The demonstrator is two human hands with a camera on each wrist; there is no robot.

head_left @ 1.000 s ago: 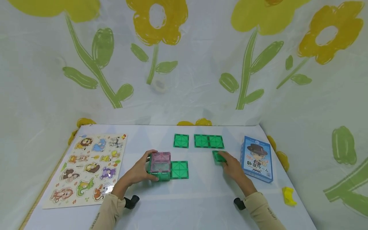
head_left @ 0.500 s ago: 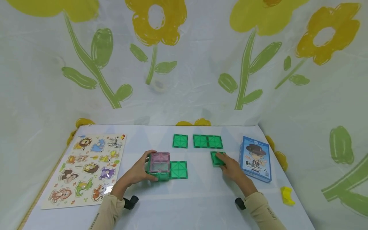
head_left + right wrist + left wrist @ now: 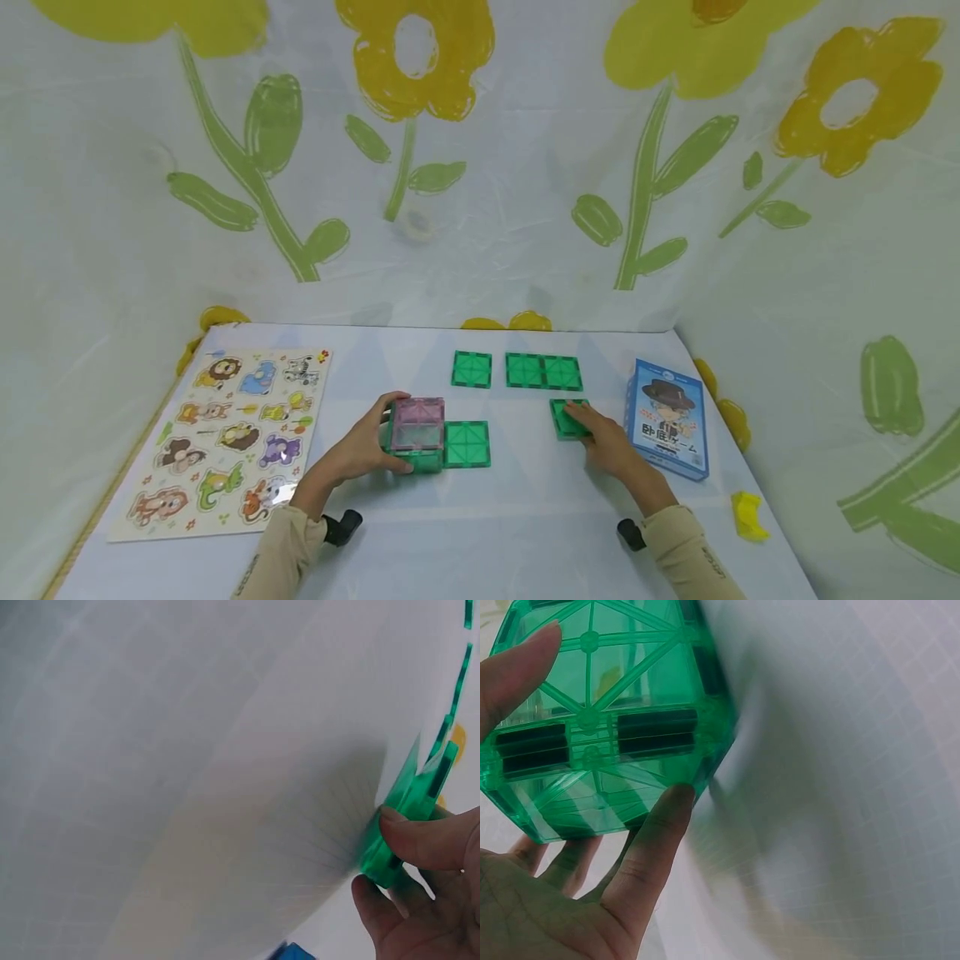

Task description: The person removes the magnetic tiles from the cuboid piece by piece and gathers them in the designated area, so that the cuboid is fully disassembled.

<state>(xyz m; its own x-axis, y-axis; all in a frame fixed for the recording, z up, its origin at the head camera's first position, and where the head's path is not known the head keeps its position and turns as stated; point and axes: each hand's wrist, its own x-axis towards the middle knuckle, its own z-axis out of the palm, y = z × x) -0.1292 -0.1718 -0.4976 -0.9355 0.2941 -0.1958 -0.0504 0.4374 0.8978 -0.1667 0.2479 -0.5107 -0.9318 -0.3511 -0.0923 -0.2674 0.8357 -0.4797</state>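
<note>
- I see the left hand (image 3: 358,448) gripping a pink-topped green box (image 3: 417,435).
- I have the right hand (image 3: 609,442) pinching a green tile (image 3: 566,426).
- Between the hands, a second tile (image 3: 467,444) lies against the box.

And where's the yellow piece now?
In the head view, the yellow piece lies on the table near its right edge, nearer the camera than the blue box.

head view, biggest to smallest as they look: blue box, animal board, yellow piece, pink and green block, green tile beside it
1. animal board
2. blue box
3. pink and green block, partly covered by the left hand
4. green tile
5. yellow piece
</note>
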